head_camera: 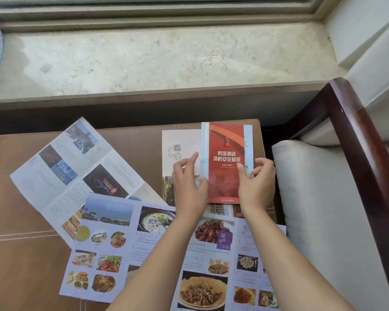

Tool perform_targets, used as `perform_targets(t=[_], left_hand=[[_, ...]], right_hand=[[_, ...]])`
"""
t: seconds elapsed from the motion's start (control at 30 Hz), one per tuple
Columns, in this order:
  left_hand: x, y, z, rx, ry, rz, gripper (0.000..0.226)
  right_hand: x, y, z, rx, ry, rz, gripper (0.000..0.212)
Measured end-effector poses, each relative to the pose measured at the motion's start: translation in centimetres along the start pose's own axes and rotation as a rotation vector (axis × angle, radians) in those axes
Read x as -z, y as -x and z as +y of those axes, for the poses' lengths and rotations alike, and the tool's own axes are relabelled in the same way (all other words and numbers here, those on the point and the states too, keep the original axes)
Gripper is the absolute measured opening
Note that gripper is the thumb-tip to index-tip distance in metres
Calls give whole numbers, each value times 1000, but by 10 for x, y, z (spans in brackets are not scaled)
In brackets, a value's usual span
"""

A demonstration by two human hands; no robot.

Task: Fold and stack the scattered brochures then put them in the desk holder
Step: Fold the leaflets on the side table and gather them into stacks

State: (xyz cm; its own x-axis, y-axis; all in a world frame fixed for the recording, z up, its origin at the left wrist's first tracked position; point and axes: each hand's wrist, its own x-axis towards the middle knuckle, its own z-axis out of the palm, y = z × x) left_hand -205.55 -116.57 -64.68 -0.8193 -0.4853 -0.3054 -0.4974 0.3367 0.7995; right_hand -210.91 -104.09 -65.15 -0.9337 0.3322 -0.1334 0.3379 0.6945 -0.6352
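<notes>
Folded red brochure (226, 153) lengthwise toward the windowsill (166, 59), side edges in pinching grip of left hand (189, 189) and right hand (257, 187).

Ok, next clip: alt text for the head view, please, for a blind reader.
The left hand and right hand hold a folded red brochure by its side edges over a brown surface. A pale brochure lies beneath it; an unfolded travel brochure lies to the left and a food brochure nearest the person.

Red brochure (226, 153) with white lettering, pale food-photo sheet (103, 243), brown white-stitched tabletop (20, 221), mottled beige sill (166, 55)
</notes>
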Motion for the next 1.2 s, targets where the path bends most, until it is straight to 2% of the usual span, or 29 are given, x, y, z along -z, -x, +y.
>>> perform_targets(t=[0.1,0.2,0.3,0.43,0.5,0.57,0.67,0.73,0.83,0.9,1.0,1.07,1.1,1.2], left_hand=[[49,18,-27,51,26,223,45],[114,47,-73,261,-140,347,43],[170,82,-118,485,-377,313,57],[205,111,-148,683,-510,133,101],[206,115,-153,643,-582,105,109],[205,116,-158,592,-610,110,108],[206,115,-165,566,-584,111,96],[209,116,-168,537,-559,111,77],[217,122,-167,420,-461,122,34],[224,128,-160,337,-428,139,17],[231,140,-142,263,-301,136,14],[232,149,-122,240,-143,68,5],[230,154,-114,231,-102,24,8],[218,165,-99,211,-185,-59,17]], right_hand=[[22,23,3,52,-93,-15,31],[44,60,17,75,-98,-70,27],[66,93,49,-71,-16,-61,34],[91,122,96,-364,178,-55,67],[97,131,111,-460,200,-60,81],[98,135,121,-551,183,-111,89],[100,138,130,-554,181,-185,78],[101,138,133,-510,182,-162,61],[106,135,133,-463,162,-76,46],[111,132,130,-446,118,-36,36],[122,130,115,-408,-37,-84,22],[131,134,99,-384,-159,-152,15],[136,138,90,-353,-185,-183,15],[141,161,61,-193,-139,-322,23]])
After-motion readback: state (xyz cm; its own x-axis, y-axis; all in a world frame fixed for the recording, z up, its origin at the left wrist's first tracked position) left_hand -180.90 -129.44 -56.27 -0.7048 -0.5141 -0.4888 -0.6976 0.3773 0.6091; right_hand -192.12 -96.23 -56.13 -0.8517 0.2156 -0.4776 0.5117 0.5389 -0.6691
